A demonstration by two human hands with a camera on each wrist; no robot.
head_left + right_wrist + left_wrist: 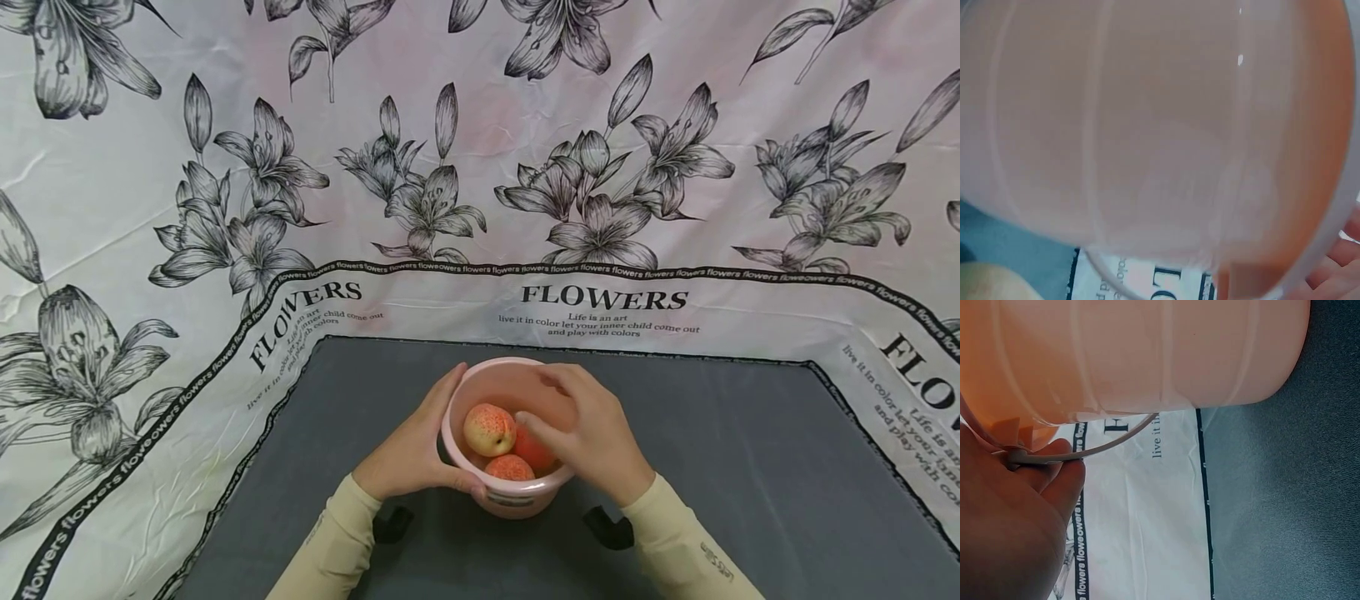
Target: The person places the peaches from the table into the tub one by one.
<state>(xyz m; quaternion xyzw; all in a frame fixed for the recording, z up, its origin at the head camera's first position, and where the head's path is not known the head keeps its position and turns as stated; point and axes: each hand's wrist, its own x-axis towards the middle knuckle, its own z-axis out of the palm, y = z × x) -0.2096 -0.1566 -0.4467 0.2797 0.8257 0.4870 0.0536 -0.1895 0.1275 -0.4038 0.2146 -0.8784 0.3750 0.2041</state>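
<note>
A small pink bucket (525, 504) stands in front of me, tilted a little my way. Inside lie a yellow-red peach (490, 429) and two redder peaches, one at the front (510, 468) and one to the right (536, 450). My left hand (420, 454) grips the bucket's left side, thumb over the front rim; its fingers reach round the back beside the thin handle (1094, 450). Over the right rim, my right hand (600, 429) reaches into the opening with thumb and fingers apart. Its thumb overlaps the right-hand peach, and no peach shows between its fingers.
A dark grey mat (750, 467) lies beneath the bucket. Behind it spreads a white cloth (465, 308) with printed lilies and lettering. At the lower left of the right wrist view, a pale yellow round thing (994, 282) shows beside the bucket.
</note>
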